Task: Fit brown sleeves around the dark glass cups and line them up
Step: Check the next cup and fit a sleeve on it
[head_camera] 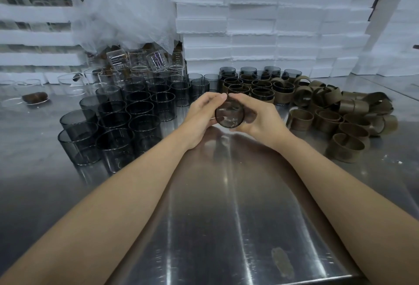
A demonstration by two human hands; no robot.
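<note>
Between both hands, above the middle of the steel table (226, 205), I hold a dark glass cup (229, 115) on its side, its round base facing me. My left hand (201, 116) grips its left side. My right hand (256, 116) grips its right side, fingers curled over the top. Whether a sleeve is on this cup I cannot tell. Bare dark cups (118, 123) stand crowded on the left. Cups wearing brown sleeves (254, 87) stand in rows behind my hands. Loose brown sleeves (340, 116) lie piled on the right.
Clear glass beakers (140, 62) and plastic wrap (127, 7) pile up at the back left. Stacked white foam blocks (272, 23) wall off the back. A brown cork-like piece (35, 97) lies at far left. A smudge (282, 262) marks the table's near edge.
</note>
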